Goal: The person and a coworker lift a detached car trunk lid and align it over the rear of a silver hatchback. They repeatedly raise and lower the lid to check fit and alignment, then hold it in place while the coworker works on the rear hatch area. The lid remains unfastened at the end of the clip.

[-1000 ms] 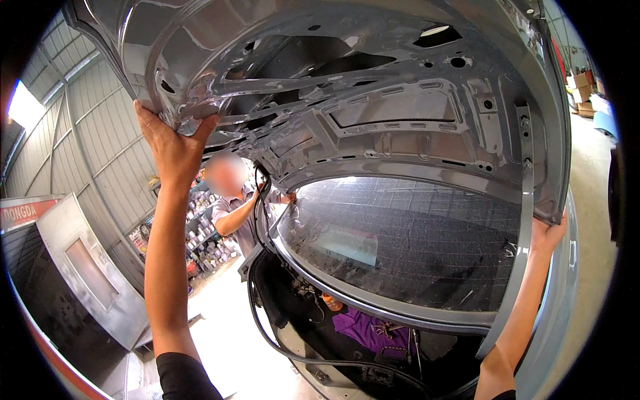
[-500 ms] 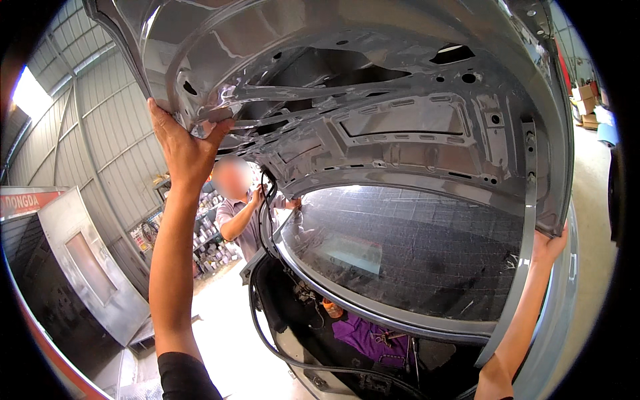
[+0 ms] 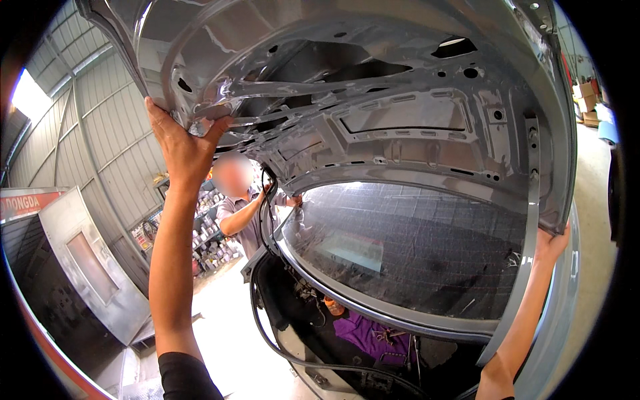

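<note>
Overhead, a grey metal car trunk lid (image 3: 267, 60) shows its bare inner side, with cut-outs and holes. My left hand (image 3: 183, 143) grips its left edge, thumb on the inner face and fingers around the outside. At the lower right corner of the lid, my right hand (image 3: 552, 243) is closed on the edge, its fingers partly hidden. Beneath the lid lie the dark rear window (image 3: 413, 247) and the open trunk (image 3: 307, 327). A co-worker (image 3: 243, 213) stands at the left side of the car with hands raised by the lid's hinge area.
Black cable or seal (image 3: 267, 343) loops along the trunk's left edge. Inside are a purple cloth (image 3: 363, 333) with metal tools on it and an orange container (image 3: 333, 306). Shelves of cans (image 3: 210, 230) stand behind the co-worker; a pale door (image 3: 93, 260) is at left, cardboard boxes (image 3: 587, 100) at right.
The lid has shifted very slightly in view, its right side a little to the right. Both of my hands keep their hold, and the co-worker stays in nearly the same pose.
</note>
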The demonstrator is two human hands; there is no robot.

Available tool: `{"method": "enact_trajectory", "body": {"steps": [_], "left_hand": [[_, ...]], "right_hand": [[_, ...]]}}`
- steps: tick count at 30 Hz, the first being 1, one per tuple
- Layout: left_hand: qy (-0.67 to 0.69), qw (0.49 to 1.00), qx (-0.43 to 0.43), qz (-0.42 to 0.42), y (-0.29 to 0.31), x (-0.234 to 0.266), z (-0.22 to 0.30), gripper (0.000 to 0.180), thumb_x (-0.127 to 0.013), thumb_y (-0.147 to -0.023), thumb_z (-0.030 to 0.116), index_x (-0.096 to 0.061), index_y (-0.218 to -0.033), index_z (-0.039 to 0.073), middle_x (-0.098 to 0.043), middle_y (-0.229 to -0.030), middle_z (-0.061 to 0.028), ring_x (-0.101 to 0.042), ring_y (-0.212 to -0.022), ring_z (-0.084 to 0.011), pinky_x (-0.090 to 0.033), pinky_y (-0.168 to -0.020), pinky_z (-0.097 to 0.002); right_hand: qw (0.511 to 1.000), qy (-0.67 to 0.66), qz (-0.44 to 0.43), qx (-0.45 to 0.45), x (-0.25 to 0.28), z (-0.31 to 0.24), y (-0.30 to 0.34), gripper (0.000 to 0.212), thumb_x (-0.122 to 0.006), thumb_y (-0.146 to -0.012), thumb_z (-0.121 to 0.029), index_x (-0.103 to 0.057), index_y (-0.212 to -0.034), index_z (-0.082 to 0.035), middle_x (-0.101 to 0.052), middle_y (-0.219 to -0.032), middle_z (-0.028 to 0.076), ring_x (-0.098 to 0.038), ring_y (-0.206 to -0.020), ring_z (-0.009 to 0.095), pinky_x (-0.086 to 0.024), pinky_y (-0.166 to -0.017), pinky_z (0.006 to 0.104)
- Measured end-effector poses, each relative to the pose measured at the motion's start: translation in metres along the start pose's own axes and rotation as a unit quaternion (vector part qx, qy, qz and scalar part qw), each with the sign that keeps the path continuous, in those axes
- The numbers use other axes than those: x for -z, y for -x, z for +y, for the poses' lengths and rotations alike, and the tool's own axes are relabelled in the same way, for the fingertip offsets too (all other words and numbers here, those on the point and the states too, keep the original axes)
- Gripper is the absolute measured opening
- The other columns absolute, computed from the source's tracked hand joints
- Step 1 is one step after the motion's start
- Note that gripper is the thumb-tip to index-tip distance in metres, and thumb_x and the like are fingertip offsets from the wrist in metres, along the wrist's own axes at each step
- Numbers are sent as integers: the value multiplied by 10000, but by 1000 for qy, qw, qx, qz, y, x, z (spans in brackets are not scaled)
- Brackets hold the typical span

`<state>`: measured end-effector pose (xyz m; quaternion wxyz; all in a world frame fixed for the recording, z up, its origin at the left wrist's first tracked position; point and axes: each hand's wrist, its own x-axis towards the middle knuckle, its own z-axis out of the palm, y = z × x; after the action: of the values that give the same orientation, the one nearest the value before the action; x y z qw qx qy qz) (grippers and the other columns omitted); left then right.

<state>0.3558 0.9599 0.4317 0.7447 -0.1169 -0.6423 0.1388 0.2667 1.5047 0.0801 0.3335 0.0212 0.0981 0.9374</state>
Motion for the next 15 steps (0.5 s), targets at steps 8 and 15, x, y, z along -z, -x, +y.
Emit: {"method": "enact_trajectory", "body": {"steps": [8, 15], "left_hand": [[8, 1000, 20, -4, 0, 1, 6, 1250, -846, -635, 409, -34, -1403, -149, -245, -1387, -360, -267, -1311, -466, -241, -1093, -465], [11, 1000, 15, -9, 0, 0, 2, 1240, -834, -648, 431, -42, -1403, -153, -208, -1415, -359, -224, -1341, -459, -211, -1112, -455]], "right_hand": [[1000, -3, -7, -11, -2, -1, 2, 419, -427, -950, -294, -534, -1261, -33, -539, -1311, 141, -477, -1227, 310, -286, -1065, 509], [1000, -2, -11, -10, 2, -3, -3, 435, -406, -955, -303, -516, -1281, -37, -522, -1331, 144, -453, -1256, 311, -267, -1080, 505]]}}
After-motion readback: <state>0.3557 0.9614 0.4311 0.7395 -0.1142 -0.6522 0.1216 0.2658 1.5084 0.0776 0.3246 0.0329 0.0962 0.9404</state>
